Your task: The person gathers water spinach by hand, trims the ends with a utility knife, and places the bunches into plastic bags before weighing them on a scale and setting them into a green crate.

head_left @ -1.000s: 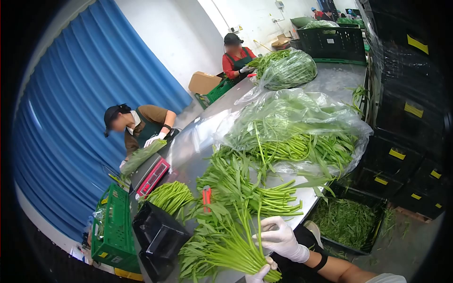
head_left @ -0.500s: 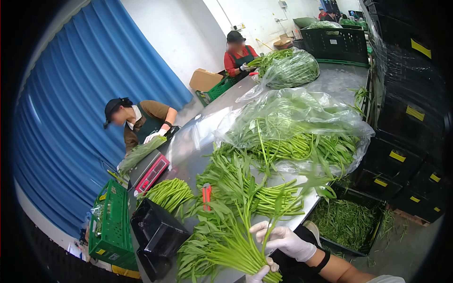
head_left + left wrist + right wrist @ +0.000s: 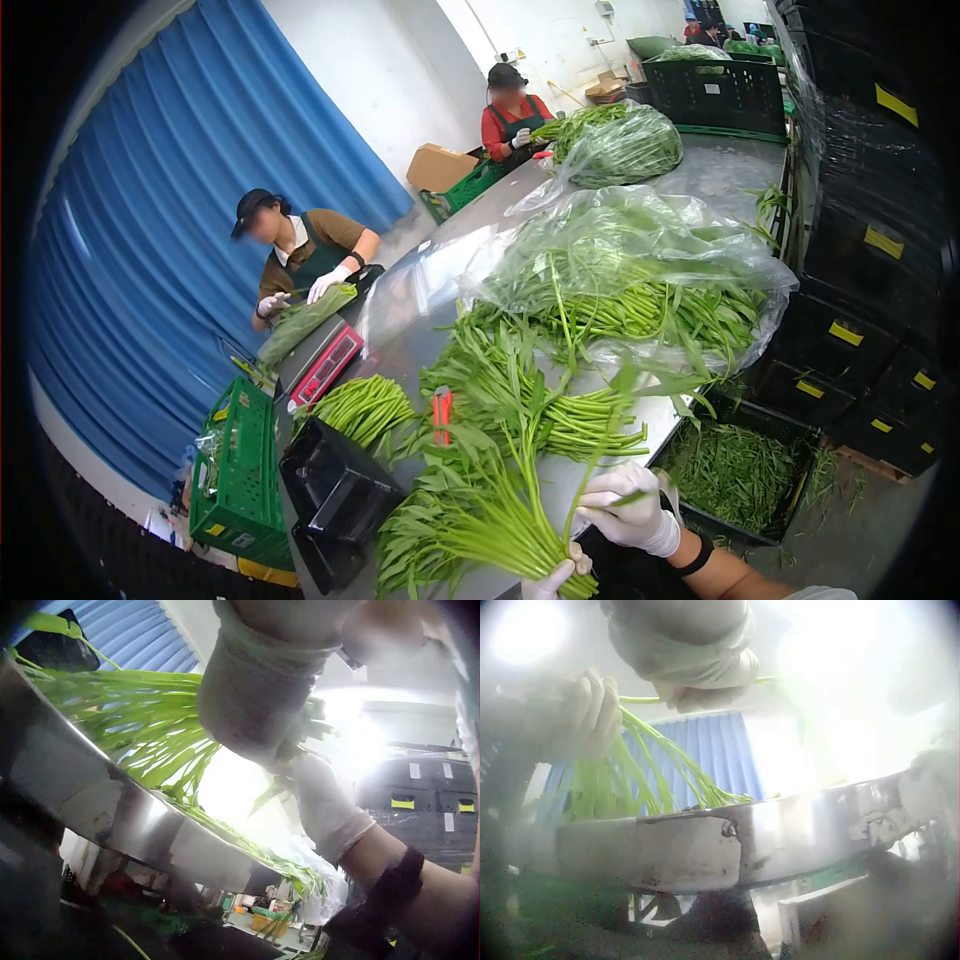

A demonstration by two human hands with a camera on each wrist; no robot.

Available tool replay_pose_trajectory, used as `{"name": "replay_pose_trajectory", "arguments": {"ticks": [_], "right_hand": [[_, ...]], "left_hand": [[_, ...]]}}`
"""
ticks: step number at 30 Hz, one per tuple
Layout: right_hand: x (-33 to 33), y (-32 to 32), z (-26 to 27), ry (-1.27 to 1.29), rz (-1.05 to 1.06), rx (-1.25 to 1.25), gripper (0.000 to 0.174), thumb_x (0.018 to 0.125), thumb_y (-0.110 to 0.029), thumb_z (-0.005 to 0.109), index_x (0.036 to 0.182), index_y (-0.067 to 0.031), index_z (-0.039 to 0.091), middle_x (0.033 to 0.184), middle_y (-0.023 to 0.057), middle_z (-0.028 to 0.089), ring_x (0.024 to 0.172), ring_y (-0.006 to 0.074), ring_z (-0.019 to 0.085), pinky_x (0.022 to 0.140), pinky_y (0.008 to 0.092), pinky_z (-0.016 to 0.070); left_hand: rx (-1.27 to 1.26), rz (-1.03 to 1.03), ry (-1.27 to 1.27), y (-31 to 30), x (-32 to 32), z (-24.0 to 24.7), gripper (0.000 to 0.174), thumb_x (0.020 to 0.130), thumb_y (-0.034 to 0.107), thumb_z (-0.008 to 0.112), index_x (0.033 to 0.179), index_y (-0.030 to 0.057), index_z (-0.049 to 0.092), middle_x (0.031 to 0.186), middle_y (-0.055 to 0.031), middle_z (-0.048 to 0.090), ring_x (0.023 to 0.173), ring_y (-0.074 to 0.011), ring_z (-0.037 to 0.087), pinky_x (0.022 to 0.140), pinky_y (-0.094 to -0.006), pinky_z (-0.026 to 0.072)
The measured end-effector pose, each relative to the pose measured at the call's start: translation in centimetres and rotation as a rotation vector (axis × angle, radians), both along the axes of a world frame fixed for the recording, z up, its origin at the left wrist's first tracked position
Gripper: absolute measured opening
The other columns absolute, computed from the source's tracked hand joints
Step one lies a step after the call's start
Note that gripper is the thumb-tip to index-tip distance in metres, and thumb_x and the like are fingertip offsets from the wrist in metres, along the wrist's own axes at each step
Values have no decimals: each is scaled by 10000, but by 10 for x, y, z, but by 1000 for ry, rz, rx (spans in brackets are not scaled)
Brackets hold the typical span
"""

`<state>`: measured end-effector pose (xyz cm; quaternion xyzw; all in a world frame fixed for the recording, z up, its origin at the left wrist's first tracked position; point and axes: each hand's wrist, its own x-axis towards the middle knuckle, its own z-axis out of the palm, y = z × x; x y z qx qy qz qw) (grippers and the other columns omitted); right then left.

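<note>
My gloved left hand (image 3: 560, 578) grips a bunch of water spinach (image 3: 490, 525) by the stems at the table's near edge, its leaves fanning out to the left. To the right of it, my gloved right hand (image 3: 630, 508) pinches a single stalk (image 3: 580, 490) that slants up beside the bunch. The right wrist view shows that stalk running between the left hand (image 3: 592, 712) and the right hand (image 3: 701, 664). Just beyond the bunch lies a loose pile of water spinach (image 3: 590, 425), with a red cutter (image 3: 442, 415) on its leaves.
A plastic bag of greens (image 3: 640, 250) lies farther up the metal table (image 3: 410, 345). Leftward are a black bin (image 3: 335, 490), cut stems (image 3: 365, 410), a red scale (image 3: 328, 370) and a green crate (image 3: 240, 480). A crate of trimmings (image 3: 740, 470) stands below right. Two people work opposite.
My right hand has moved right and slightly down, drawing a stalk away from the bunch's upright stems. The left hand keeps its grip. The person by the scale has raised their head.
</note>
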<state>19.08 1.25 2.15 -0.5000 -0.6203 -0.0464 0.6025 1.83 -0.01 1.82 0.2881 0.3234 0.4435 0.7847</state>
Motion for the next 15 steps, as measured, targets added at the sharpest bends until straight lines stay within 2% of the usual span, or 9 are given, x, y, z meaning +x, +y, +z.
{"name": "replay_pose_trajectory", "arguments": {"ticks": [1, 2, 3, 5, 7, 10, 11, 13, 15], "right_hand": [[0, -4, -2, -11, -90, 44, 118, 709, -115, 749, 791, -129, 665, 805, 1, 621, 675, 212, 573, 598, 314, 422], [-2, -5, -13, 138, -42, 45, 129, 709, -116, 750, 800, -103, 660, 804, 22, 620, 679, 225, 587, 613, 317, 445], [-5, -5, -20, 137, -42, 45, 129, 709, -116, 750, 800, -103, 660, 804, 22, 620, 679, 225, 587, 613, 317, 445], [-9, -6, -29, 669, 268, -126, 181, 682, -52, 743, 829, -85, 644, 828, 46, 636, 701, 225, 603, 644, 335, 467], [-5, -6, -21, 689, 313, -129, 141, 711, -33, 710, 825, -70, 636, 814, 62, 627, 701, 241, 605, 643, 331, 474], [18, -6, -10, -111, -213, 55, 129, 733, -40, 672, 844, -89, 630, 845, 73, 637, 712, 263, 613, 594, 348, 479], [30, -9, -9, -176, -324, 62, 160, 722, -44, 679, 860, -92, 615, 851, 81, 639, 713, 241, 607, 589, 354, 467], [40, -3, -14, 232, -441, 226, 84, 855, -142, 612, 826, -75, 573, 783, 66, 598, 697, 190, 560, 614, 326, 432], [49, -4, -16, 1125, -205, 282, 309, 985, -279, 457, 766, -73, 526, 699, 32, 517, 673, 138, 484, 652, 284, 393]], "left_hand": [[-11, -11, -1, 0, 1, 2, 357, 786, 9, 662, 1105, -36, 509, 892, -114, 579, 755, -214, 569, 687, -296, 487], [-21, -23, -1, 1, 1, 3, 369, 784, 2, 660, 1117, -30, 503, 900, -117, 577, 756, -217, 568, 688, -299, 488], [-20, -23, -2, 1, 2, 3, 369, 784, 2, 660, 1117, -30, 503, 900, -117, 577, 756, -217, 568, 688, -299, 488], [9, -85, -33, 0, 4, 3, 386, 780, -6, 661, 1129, -18, 496, 907, -121, 570, 748, -215, 557, 679, -303, 483], [19, -79, -60, 1, 5, 0, 379, 778, -4, 664, 1118, -14, 498, 900, -115, 564, 734, -205, 546, 665, -305, 475], [7, -107, -36, 1, -2, 0, 349, 781, 22, 671, 1086, -13, 504, 880, -99, 552, 724, -193, 538, 647, -297, 460], [5, -107, -36, 0, -4, -1, 349, 781, 22, 671, 1086, -13, 504, 880, -99, 552, 724, -193, 538, 647, -297, 460], [41, -116, -87, -1, -8, -4, 354, 777, 44, 684, 1077, -15, 505, 874, -94, 547, 718, -189, 532, 644, -293, 456], [53, -120, -83, -1, -9, -6, 367, 773, 67, 700, 1073, -17, 507, 873, -92, 546, 712, -188, 529, 640, -295, 456]]}}
